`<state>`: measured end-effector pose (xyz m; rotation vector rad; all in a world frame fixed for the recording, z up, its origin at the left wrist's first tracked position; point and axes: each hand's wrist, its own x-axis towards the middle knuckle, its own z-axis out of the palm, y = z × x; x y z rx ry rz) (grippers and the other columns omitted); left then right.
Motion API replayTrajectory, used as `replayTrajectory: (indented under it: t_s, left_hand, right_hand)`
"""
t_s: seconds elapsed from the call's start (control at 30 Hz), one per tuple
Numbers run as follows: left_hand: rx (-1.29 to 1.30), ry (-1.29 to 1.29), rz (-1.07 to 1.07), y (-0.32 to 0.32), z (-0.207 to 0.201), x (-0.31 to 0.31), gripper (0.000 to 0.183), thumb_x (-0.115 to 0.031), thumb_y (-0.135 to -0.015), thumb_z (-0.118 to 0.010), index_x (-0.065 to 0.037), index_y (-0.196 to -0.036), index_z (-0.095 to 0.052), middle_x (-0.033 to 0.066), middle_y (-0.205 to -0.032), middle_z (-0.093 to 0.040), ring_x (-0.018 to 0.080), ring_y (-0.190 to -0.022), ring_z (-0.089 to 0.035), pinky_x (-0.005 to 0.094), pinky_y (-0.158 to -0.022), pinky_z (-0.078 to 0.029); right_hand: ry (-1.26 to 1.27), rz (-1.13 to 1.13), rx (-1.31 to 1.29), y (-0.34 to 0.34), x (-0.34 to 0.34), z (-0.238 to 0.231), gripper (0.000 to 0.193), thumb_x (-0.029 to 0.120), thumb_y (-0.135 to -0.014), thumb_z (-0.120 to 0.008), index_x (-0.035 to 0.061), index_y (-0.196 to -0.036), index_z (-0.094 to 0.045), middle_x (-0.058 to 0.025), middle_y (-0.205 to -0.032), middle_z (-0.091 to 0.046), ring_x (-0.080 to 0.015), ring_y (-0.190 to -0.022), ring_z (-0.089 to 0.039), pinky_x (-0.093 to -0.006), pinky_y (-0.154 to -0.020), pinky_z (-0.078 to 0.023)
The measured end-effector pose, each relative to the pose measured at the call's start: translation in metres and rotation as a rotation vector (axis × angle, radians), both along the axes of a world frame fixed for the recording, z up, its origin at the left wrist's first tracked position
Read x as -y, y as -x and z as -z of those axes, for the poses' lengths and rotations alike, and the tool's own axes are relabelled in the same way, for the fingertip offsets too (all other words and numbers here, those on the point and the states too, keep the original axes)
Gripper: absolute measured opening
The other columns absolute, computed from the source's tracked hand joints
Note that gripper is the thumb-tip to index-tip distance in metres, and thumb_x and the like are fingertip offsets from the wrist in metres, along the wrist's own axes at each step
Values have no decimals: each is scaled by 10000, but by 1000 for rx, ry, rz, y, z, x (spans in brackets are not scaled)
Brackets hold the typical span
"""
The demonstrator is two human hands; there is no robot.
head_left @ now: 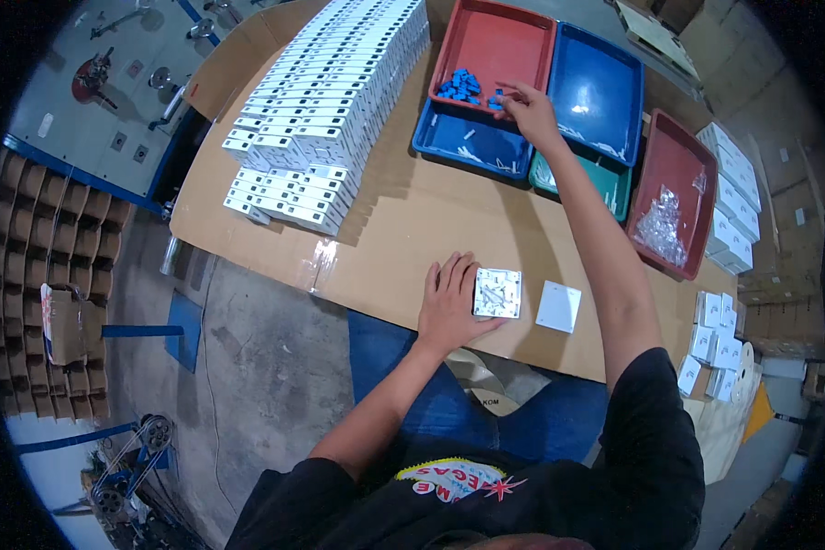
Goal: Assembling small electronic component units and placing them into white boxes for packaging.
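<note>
My left hand (445, 302) rests on the cardboard-covered table and grips a white square box (498, 293) by its left side, fingers at the upper corner and thumb along the near edge. The box's upper side shows some inner detail, too small to make out. Just right of it lies a flat white square cover (558, 307), untouched. My right hand (528, 112) reaches far forward to the near edge of a red tray (495, 37). Its fingers close around small blue parts (495, 99) there. A heap of similar blue pieces (460, 86) lies to their left.
Tall stacks of white boxes (330, 101) stand at the back left. Blue trays (596, 87), a green tray (614, 188) and a red tray with clear plastic pieces (660, 225) line the right. White cartons (729, 197) and smaller white boxes (710, 339) sit beyond.
</note>
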<state>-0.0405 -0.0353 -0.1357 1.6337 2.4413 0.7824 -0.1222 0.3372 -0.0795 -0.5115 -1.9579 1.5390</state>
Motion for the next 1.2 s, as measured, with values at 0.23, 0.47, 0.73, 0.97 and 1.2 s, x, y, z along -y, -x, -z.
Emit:
replayTrajectory:
  t_s: [0.23, 0.47, 0.73, 0.97, 1.2]
  left_hand:
    - [-25, -22, -12, -2, 11, 1, 1013, -650, -663, -810, -15, -1394, -510, 155, -1483, -472, 326, -1458, -359, 563, -1211, -224]
    - [-51, -56, 5, -4, 16, -1, 1020, -666, -653, -810, -6, -1377, -526, 158, -1473, -481, 346, -1435, -384, 577, -1197, -230]
    - [-69, -38, 25, -3, 16, -1, 1073, -760, -649, -760, -30, -1403, -536, 185, -1486, -465, 364, -1458, -357, 595, -1205, -204]
    - [-83, -41, 35, -2, 18, 1, 1081, -758, -658, -758, -25, -1417, -527, 190, -1508, -451, 367, -1471, -343, 593, -1205, -203]
    - [-117, -48, 32, -3, 19, 1, 1085, -781, -671, -740, -17, -1415, -536, 193, -1499, -462, 365, -1465, -352, 589, -1199, -217]
  right_hand:
    - [241, -33, -105, -114, 100, -16, 460, 7, -942, -686, -33, -1383, -565, -151, -1132, -713, -240, -1018, -732, -303, -857, -581]
    - [446, -29, -63, -202, 191, -22, 460, 52, -955, -693, -24, -1389, -561, -159, -1160, -717, -237, -993, -738, -321, -826, -601]
    - [1446, -310, -610, -261, 269, 13, 486, 240, -1097, -437, -44, -1491, -416, -204, -1408, -601, -289, -992, -739, -369, -747, -644]
    - [1493, -336, -577, -273, 284, 14, 519, 271, -1116, -368, 8, -1562, -326, -139, -1473, -565, -231, -916, -701, -363, -689, -621]
    - [1413, -379, -666, -273, 284, 12, 541, 248, -1088, -440, -29, -1543, -343, -203, -1403, -589, -241, -921, -706, -356, -702, -632]
